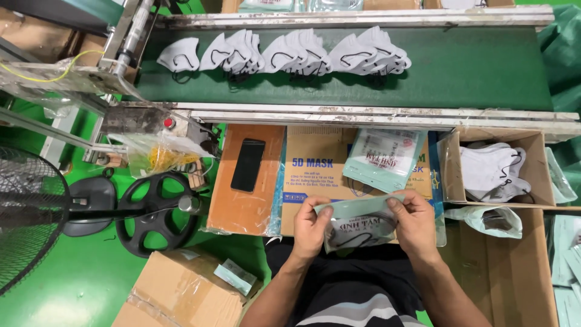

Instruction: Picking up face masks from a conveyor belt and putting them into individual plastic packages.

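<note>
While the pouch (357,225) is held over the lap by both hands — left hand (311,227) pinched on its left edge, right hand (414,224) on its right, top edge between the fingertips — a mask strap could be caught in the seal, judged from the black loop seen inside. A second pale-green pouch (384,158) lies on a printed carton (308,181). Loose white masks (284,54) rest on the green belt (472,66); more fill an open box (535,145) at right.

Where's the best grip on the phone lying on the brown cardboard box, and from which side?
Pinch the phone across its two long edges, coming straight down from above. It lies flat, screen up, on the brown box, long axis pointing toward the conveyor. Both long edges look clear, and the narrow width probably suits a finger-and-thumb pinch.
</note>
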